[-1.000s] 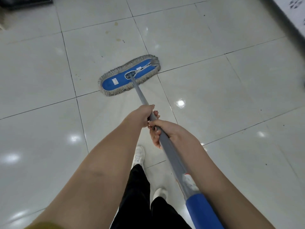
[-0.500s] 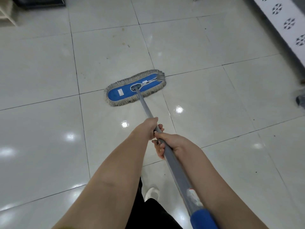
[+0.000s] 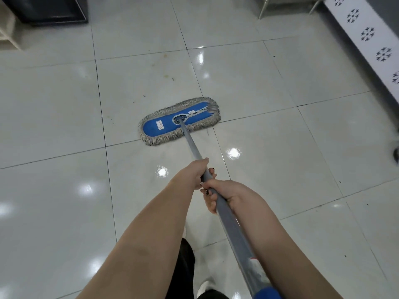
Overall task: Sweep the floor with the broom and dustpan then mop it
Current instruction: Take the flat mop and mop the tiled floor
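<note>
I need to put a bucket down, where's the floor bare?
Bare tiles left of the mop head and arms; more between mop and patterned panel. Crowded at top: dark cabinet, metal legs.

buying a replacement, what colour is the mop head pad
Blue pad on the mop head, with a grey-beige fringe; seen in the head view.

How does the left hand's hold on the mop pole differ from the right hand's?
The left hand sits lower on the mop pole, nearer the mop head; the right hand sits just behind it, nearer the blue grip. The left hand shows its back with fingertips curling from under the pole; the right hand wraps from the right side, fingers showing on the left. Both are closed around the same grey pole, almost touching.
</note>
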